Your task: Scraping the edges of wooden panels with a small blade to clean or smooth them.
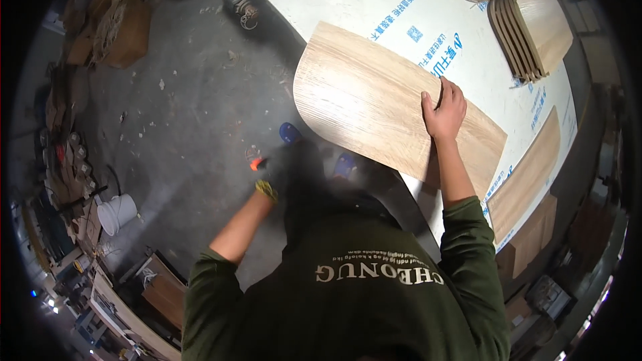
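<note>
A light wood-grain panel point(361, 103) with rounded ends lies on a white-covered table point(374, 0) and overhangs its near edge. My right hand point(443, 110) presses down on the panel's right part, fingers curled on its surface. My left hand point(271, 177), in a dark glove with a yellow cuff, hangs low over the concrete floor, left of the panel's overhanging edge. It looks closed around a small orange-tipped tool point(256, 164), which is blurred. My blue shoes point(289, 132) show below the panel.
A stack of curved wood panels point(535, 27) stands on the table's far right, and another panel point(528, 174) lies by its right edge. A white bucket point(117, 214), cardboard boxes point(127, 33) and clutter line the floor on the left.
</note>
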`<state>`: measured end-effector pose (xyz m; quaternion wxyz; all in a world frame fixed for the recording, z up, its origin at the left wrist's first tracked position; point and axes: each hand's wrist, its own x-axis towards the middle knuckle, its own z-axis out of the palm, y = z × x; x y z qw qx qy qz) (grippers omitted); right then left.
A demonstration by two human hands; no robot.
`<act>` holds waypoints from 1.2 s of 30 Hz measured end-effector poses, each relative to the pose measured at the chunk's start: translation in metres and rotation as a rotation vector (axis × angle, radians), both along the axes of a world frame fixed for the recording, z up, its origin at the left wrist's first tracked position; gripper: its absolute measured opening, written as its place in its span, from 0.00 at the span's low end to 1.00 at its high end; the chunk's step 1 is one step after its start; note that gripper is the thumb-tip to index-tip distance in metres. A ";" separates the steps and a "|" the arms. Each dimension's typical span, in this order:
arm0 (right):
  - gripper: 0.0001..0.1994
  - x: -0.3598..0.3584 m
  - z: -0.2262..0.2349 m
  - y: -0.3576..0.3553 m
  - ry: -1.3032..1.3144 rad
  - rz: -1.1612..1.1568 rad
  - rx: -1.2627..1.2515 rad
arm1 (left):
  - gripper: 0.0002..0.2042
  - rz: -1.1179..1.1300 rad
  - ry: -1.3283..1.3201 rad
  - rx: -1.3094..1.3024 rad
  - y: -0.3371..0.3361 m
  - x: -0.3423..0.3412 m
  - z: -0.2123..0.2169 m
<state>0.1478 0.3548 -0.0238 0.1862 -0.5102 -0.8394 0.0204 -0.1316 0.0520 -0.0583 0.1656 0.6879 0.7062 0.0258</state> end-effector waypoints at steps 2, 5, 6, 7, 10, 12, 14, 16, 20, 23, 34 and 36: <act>0.33 0.000 0.000 0.000 -0.013 -0.028 -0.028 | 0.19 0.054 -0.191 -0.105 -0.008 0.010 0.003; 0.33 -0.002 0.002 0.000 -0.019 -0.034 -0.046 | 0.17 0.501 -0.485 0.330 0.030 -0.011 0.013; 0.33 -0.003 0.002 0.000 -0.027 -0.028 -0.036 | 0.17 0.497 -0.496 0.446 0.046 -0.024 0.016; 0.33 -0.003 0.003 -0.001 -0.039 -0.034 -0.029 | 0.18 0.482 -0.493 0.505 0.063 -0.037 0.018; 0.32 -0.003 0.003 -0.001 -0.034 -0.024 -0.010 | 0.20 0.427 -0.438 0.646 0.078 -0.036 0.012; 0.32 -0.001 0.000 0.000 -0.006 -0.021 -0.006 | 0.19 0.480 -0.297 0.645 0.060 -0.007 0.002; 0.33 0.001 -0.006 0.001 0.013 -0.013 0.003 | 0.18 0.425 -0.214 0.664 0.039 0.033 -0.007; 0.33 0.004 -0.011 0.005 0.046 0.012 0.002 | 0.17 0.283 -0.089 0.522 0.029 0.066 -0.009; 0.35 0.021 -0.011 0.022 0.096 0.003 0.024 | 0.17 0.432 -0.368 0.629 0.041 0.110 0.011; 0.34 0.042 0.001 0.029 0.050 -0.141 -0.107 | 0.21 0.818 -0.912 0.428 0.061 0.104 0.028; 0.35 0.043 0.002 -0.032 0.047 -0.093 -0.099 | 0.20 0.603 -0.693 0.542 0.136 -0.071 0.022; 0.35 0.041 0.004 -0.031 0.045 -0.098 -0.095 | 0.19 0.581 -0.533 0.561 0.139 -0.068 0.006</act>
